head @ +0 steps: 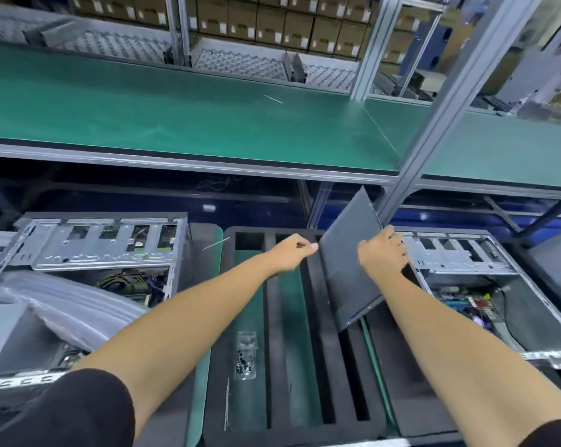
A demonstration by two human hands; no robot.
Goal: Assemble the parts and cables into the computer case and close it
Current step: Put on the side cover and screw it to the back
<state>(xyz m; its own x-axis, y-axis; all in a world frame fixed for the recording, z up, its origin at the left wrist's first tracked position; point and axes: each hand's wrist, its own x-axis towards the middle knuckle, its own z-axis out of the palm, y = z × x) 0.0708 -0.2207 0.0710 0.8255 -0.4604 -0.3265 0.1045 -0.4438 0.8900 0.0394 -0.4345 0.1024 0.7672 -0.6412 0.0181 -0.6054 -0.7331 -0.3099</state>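
panel (350, 269), dark grey, flat and matte, stands tilted on its lower edge over the black foam tray (314, 366), between two open cases. right hand (382, 253) grasps its right edge beside the right case (466, 269), whose board and cables show. left hand (293, 251) pinches the panel's left edge near the top. left case (105, 246) lies open, well apart. small bag (247, 356) of screws lies in a tray slot.

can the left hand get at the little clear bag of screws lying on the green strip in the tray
Probably yes: the bag of screws lies uncovered beside the left forearm, and the left hand would only need to release the side panel.
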